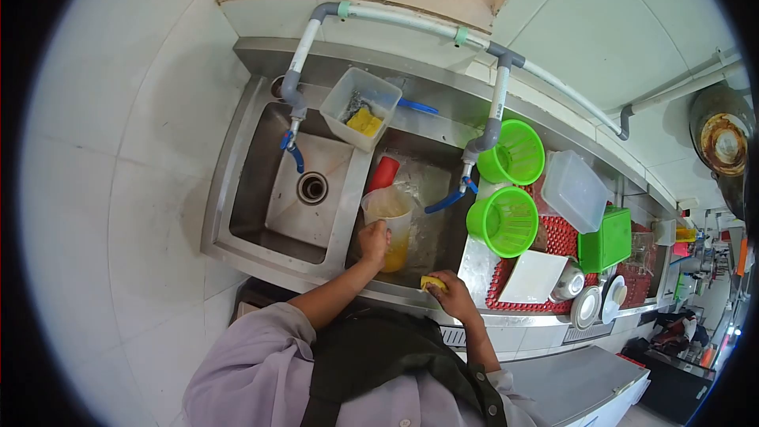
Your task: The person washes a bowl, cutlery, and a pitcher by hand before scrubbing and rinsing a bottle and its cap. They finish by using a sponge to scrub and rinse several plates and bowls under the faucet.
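Clear, yellow-bottomed jug (389,217) in left hand (374,241); yellow sponge (432,282) in right hand (452,298)

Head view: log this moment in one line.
left hand: holding clear jug of yellow liquid | right hand: holding yellow sponge at sink front edge | jug: in right basin

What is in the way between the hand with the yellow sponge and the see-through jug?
Nothing visible. The right hand holds the sponge at the front edge of the sink; the left hand holds the jug beside it in the basin. Only open space lies between them. The red cup is behind the jug.
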Demonstrator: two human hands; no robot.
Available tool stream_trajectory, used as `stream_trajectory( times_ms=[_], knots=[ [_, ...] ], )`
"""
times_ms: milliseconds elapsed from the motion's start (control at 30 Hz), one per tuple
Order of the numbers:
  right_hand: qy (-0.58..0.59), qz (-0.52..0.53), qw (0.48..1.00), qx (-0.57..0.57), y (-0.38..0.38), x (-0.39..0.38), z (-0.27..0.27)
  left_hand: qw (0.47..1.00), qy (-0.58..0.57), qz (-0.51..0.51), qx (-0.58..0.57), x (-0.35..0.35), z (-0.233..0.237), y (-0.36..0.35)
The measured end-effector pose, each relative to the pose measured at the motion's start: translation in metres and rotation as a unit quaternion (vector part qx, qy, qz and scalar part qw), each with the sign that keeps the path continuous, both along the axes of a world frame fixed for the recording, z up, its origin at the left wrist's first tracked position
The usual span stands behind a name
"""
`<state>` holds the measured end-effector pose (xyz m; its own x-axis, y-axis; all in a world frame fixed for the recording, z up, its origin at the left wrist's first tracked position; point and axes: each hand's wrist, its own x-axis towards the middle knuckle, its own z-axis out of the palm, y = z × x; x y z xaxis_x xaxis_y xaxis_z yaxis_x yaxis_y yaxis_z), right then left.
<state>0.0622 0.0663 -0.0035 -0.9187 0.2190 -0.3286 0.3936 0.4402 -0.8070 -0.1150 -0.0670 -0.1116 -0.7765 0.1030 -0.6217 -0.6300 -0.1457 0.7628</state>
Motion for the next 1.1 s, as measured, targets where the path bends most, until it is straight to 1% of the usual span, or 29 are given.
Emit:
stream_trajectory(
  times_ms=[67,133,167,233,267,300,367,400,433,467,500,533,567,600,667,700,733,767,800,833,867,900,933,967,1000,1033,1100],
  knots=[
    [0.013,-0.009,1.000,-0.005,-0.005,0.003,0.005,1.000,-0.007,-0.007,-0.008,0.006,0.014,-0.004],
    [0.043,-0.027,0.999,-0.007,-0.009,0.008,0.005,0.997,-0.009,0.019,0.075,0.013,0.032,-0.014],
    [0.047,-0.024,0.999,-0.012,-0.009,0.013,0.005,0.997,-0.004,0.022,0.070,0.017,0.042,-0.021],
    [0.029,-0.076,0.996,-0.043,-0.009,0.019,0.000,0.985,-0.014,0.039,0.170,0.021,0.068,-0.041],
    [0.045,-0.080,0.995,-0.033,-0.008,0.022,-0.004,0.971,0.015,0.041,0.235,0.022,0.079,-0.054],
    [0.044,-0.091,0.994,-0.042,-0.008,0.024,-0.007,0.972,0.026,0.050,0.228,0.018,0.101,-0.065],
    [0.052,-0.085,0.994,-0.037,-0.006,0.023,-0.011,0.978,0.095,0.020,0.184,0.007,0.156,-0.085],
    [0.049,-0.082,0.995,-0.042,-0.006,0.021,-0.011,0.978,0.100,0.023,0.182,0.001,0.173,-0.095],
    [0.054,-0.080,0.994,-0.042,-0.007,0.015,-0.010,0.971,0.200,0.039,0.127,-0.007,0.186,-0.108],
    [0.034,-0.087,0.994,-0.056,-0.008,0.010,-0.007,0.951,0.295,0.053,0.071,-0.014,0.197,-0.123],
    [0.013,-0.094,0.993,-0.070,-0.012,0.003,-0.002,0.951,0.297,0.054,0.070,-0.022,0.206,-0.145],
    [0.053,-0.073,0.995,-0.042,-0.018,-0.009,0.015,0.926,0.373,-0.044,-0.031,-0.030,0.215,-0.170],
    [0.054,-0.072,0.995,-0.039,-0.025,-0.019,0.021,0.878,0.439,-0.139,-0.132,-0.039,0.219,-0.190],
    [0.070,-0.070,0.994,-0.041,-0.030,-0.028,0.027,0.878,0.440,-0.135,-0.130,-0.049,0.220,-0.205],
    [0.099,-0.055,0.993,-0.042,-0.037,-0.040,0.028,0.828,0.448,-0.246,-0.229,-0.073,0.218,-0.224],
    [0.103,-0.054,0.993,-0.036,-0.042,-0.051,0.034,0.828,0.453,-0.241,-0.224,-0.084,0.216,-0.230],
    [0.090,-0.116,0.980,-0.132,-0.051,-0.062,0.038,0.808,0.479,-0.257,-0.225,-0.094,0.212,-0.234],
    [0.076,-0.180,0.954,-0.227,-0.060,-0.073,0.043,0.787,0.504,-0.275,-0.224,-0.102,0.205,-0.240],
    [0.077,-0.183,0.955,-0.220,-0.069,-0.090,0.051,0.737,0.532,-0.316,-0.271,-0.113,0.185,-0.253],
    [0.124,-0.223,0.907,-0.335,-0.077,-0.116,0.061,0.739,0.534,-0.316,-0.263,-0.120,0.174,-0.259],
    [0.171,-0.257,0.841,-0.444,-0.081,-0.144,0.071,0.709,0.547,-0.346,-0.281,-0.127,0.167,-0.263],
    [0.189,-0.264,0.831,-0.452,-0.080,-0.172,0.075,0.678,0.556,-0.375,-0.300,-0.132,0.159,-0.265],
    [0.207,-0.271,0.819,-0.461,-0.075,-0.203,0.076,0.680,0.558,-0.374,-0.294,-0.137,0.150,-0.263],
    [0.226,-0.223,0.784,-0.533,-0.063,-0.234,0.073,0.655,0.547,-0.406,-0.325,-0.141,0.140,-0.262],
    [0.213,-0.244,0.730,-0.602,-0.060,-0.262,0.083,0.630,0.532,-0.439,-0.356,-0.141,0.130,-0.261],
    [0.210,-0.247,0.732,-0.599,-0.062,-0.280,0.095,0.633,0.530,-0.440,-0.352,-0.141,0.121,-0.257],
    [0.189,-0.357,0.746,-0.530,-0.075,-0.308,0.119,0.603,0.477,-0.514,-0.381,-0.147,0.104,-0.241]
  ],
)
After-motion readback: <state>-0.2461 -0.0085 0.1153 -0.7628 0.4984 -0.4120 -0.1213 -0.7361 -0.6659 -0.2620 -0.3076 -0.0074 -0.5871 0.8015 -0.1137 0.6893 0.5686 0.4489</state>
